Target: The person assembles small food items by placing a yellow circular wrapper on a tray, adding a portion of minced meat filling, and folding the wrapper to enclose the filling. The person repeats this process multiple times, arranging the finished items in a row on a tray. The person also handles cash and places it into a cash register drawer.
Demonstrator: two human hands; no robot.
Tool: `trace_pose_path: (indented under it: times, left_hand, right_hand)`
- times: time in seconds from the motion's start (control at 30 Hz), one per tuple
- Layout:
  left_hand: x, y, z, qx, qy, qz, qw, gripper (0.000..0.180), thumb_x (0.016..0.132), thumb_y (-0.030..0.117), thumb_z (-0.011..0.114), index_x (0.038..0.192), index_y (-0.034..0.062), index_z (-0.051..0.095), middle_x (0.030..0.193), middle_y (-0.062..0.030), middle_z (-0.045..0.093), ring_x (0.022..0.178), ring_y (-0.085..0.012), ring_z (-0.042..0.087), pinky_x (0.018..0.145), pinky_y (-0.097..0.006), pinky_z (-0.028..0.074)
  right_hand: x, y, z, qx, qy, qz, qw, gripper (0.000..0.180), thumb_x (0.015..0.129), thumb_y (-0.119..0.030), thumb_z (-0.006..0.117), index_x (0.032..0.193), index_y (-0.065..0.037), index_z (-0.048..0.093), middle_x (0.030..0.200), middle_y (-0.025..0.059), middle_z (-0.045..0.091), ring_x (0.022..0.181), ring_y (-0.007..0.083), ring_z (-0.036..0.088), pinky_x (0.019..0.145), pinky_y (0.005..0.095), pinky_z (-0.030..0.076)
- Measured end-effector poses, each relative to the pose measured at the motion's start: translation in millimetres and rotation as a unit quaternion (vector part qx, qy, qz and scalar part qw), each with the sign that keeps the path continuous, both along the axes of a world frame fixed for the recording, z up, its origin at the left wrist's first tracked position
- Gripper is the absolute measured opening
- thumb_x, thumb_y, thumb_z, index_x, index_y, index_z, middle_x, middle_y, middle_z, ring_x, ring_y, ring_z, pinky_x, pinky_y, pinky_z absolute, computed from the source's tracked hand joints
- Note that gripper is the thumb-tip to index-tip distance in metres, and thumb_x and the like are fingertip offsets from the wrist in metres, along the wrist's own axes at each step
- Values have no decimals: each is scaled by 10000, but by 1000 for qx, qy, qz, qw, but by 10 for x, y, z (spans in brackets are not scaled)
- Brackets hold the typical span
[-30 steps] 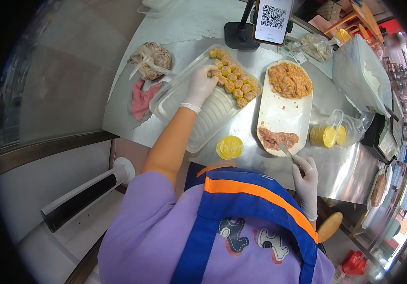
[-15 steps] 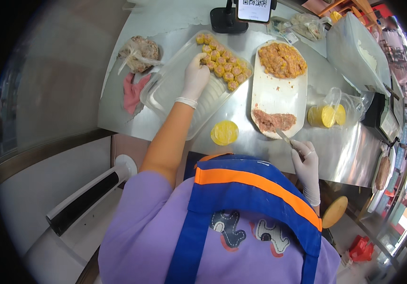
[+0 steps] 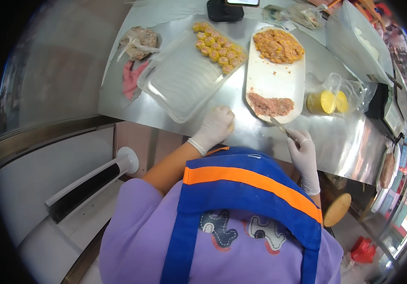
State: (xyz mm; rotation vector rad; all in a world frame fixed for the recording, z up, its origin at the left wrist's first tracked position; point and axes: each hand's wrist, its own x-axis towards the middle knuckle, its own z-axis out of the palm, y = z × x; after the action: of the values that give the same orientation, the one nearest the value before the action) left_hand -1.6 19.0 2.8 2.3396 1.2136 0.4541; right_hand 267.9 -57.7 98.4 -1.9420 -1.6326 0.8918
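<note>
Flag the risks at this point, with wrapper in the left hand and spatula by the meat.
1. The left hand covers a wrapper near the table edge; it could slip off.
2. The spatula in the right hand points at the meat at the board's near end; a scoop may push filling onto the table.
3. The tray stands close to the left hand; a nudge could shift the dumplings.
</note>
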Motion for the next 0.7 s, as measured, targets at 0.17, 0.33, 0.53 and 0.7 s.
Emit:
trace_pose_path:
  times: [0.17, 0.33, 0.53, 0.7]
  left_hand:
    - [-1, -1, 87, -136, -92, 56, 985, 77, 795, 106, 579, 771, 33, 571, 881, -105, 597, 880, -305, 580, 770, -368, 497]
    - [-67, 30, 193, -486, -593, 176, 617, 209, 938, 177, 471, 1015, -12, 519, 968, -105, 593, 907, -200, 608, 828, -318, 516]
    - [289, -45, -99, -527, -427, 245, 693, 228, 915, 183, 508, 1012, -20, 542, 978, -115, 599, 843, -174, 591, 751, -295, 496]
    - [619, 39, -268, -543, -426, 234, 684, 298, 975, 149, 447, 1179, -60, 508, 1099, -157, 598, 916, -228, 625, 816, -338, 516]
  right_hand:
    - [-28, 99, 23, 7, -59, 39, 997, 258, 865, -86, 527, 1090, -67, 653, 960, 141, 593, 846, 317, 613, 750, 374, 491]
    - [-16, 126, 105, 2, -108, 50, 993, 273, 880, -93, 498, 1109, -93, 649, 978, 136, 599, 865, 336, 619, 757, 410, 494]
    - [-146, 139, -188, -13, -157, 61, 986, 353, 872, -95, 473, 1200, -109, 605, 1006, 165, 615, 853, 350, 630, 760, 432, 508]
    - [-282, 205, -266, -65, -126, 87, 986, 398, 861, -101, 463, 1241, -89, 580, 1008, 223, 628, 855, 365, 633, 764, 448, 508]
